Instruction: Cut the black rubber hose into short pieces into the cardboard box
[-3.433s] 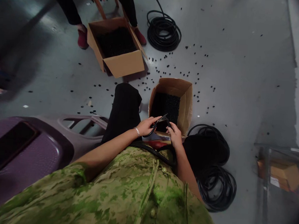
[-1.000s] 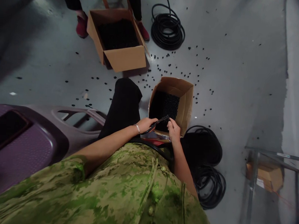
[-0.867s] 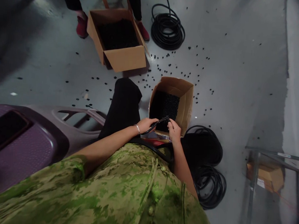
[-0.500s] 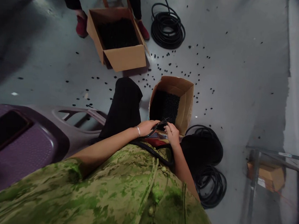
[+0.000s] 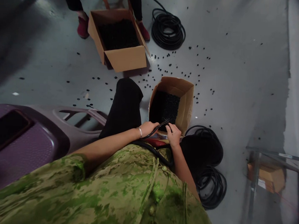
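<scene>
My left hand [image 5: 148, 127], a bracelet at its wrist, is closed round a black cable [image 5: 161, 124] near its end. The thin tip of that cable points up and right over the near side of a cardboard box [image 5: 186, 103]. Small black pieces [image 5: 171, 106] fill the bottom of this box. Just right of the cable tip, my right hand [image 5: 173, 134] has its fingers curled together; what they hold, if anything, is too small to make out. More black cable [image 5: 152, 150] runs across my lap beneath both hands.
Across from me, a seated person's legs flank a larger cardboard box [image 5: 125, 58] of black pieces. Coiled black cables lie beyond it [image 5: 169, 30] and by my right leg [image 5: 213, 187]. Black bits dot the floor. A phone [image 5: 7, 130] rests on a purple stool [image 5: 39, 143] at left.
My hands have drawn slightly apart: the left has moved down the cable, and the right has shifted right of its tip. More of the cable end shows between them.
</scene>
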### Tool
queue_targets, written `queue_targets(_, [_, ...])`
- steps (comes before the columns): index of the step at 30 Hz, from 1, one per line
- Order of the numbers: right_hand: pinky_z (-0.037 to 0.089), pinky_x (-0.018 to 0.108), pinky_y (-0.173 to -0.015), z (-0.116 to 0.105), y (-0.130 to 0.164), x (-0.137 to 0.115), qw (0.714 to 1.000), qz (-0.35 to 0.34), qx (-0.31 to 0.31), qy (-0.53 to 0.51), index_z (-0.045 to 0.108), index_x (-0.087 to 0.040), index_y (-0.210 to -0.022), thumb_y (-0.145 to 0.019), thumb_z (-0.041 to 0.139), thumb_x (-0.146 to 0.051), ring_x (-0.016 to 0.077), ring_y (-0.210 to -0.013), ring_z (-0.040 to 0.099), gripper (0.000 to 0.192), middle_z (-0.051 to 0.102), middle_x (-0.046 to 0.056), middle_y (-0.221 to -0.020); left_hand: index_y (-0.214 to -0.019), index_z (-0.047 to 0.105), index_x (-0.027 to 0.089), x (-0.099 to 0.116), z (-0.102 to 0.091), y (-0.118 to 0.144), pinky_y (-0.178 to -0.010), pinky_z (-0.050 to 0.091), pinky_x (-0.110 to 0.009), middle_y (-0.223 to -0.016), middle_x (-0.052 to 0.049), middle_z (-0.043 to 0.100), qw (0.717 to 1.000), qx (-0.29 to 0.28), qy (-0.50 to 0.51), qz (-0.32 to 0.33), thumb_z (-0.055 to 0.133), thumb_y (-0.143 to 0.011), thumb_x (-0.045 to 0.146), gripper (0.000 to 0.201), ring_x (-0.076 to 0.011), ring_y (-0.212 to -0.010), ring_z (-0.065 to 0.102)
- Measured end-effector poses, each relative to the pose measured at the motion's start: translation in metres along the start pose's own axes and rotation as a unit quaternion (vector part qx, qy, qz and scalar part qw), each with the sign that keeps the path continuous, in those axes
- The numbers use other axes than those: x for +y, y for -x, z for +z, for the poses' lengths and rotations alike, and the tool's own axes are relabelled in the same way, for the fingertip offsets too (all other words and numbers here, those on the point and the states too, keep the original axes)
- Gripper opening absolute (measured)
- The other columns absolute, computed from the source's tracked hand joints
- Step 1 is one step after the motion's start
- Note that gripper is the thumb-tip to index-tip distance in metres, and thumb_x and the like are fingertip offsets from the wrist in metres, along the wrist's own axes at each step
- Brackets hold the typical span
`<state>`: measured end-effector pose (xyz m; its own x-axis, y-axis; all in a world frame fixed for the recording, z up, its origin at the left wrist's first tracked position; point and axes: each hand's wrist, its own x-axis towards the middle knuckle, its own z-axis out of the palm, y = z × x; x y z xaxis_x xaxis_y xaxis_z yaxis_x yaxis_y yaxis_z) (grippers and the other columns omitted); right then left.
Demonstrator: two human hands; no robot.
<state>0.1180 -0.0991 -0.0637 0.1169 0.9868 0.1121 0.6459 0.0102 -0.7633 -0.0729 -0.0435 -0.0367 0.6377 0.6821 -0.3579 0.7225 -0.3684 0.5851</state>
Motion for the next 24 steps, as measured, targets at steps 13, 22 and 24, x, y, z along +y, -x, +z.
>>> queue_targets(13, [0.050, 0.034, -0.087, 0.007, -0.004, 0.009, 0.999, 0.011, 0.001, 0.045, 0.071, -0.017, -0.106, -0.095, 0.045, -0.044, 0.0211, -0.090, 0.066, 0.038, 0.071, 0.011, -0.098, -0.094, 0.066, 0.019, -0.011, 0.014, -0.010, -0.055, 0.038, -0.022, -0.064, 0.000, 0.064, 0.994, 0.028, 0.102, 0.001, 0.049, -0.084, 0.029, 0.022, -0.0143, -0.057, 0.058])
queue_targets(22, [0.049, 0.031, -0.081, 0.002, 0.002, 0.001, 0.995, -0.032, -0.018, 0.088, 0.071, -0.018, -0.106, -0.096, 0.045, -0.043, 0.0204, -0.085, 0.064, 0.038, 0.070, 0.011, -0.094, -0.097, 0.064, 0.016, -0.004, 0.016, -0.011, -0.057, 0.041, -0.022, -0.067, 0.000, 0.065, 0.985, 0.016, 0.172, 0.010, 0.052, -0.085, 0.030, 0.022, -0.0136, -0.058, 0.059])
queue_targets(24, [0.049, 0.030, -0.080, 0.002, 0.002, 0.001, 0.994, -0.036, -0.021, 0.099, 0.071, -0.018, -0.105, -0.096, 0.045, -0.044, 0.0201, -0.083, 0.064, 0.038, 0.070, 0.011, -0.092, -0.092, 0.064, 0.016, -0.002, 0.014, -0.010, -0.055, 0.040, -0.022, -0.063, 0.000, 0.063, 0.986, 0.012, 0.169, 0.004, 0.050, -0.087, 0.032, 0.022, -0.0135, -0.056, 0.058])
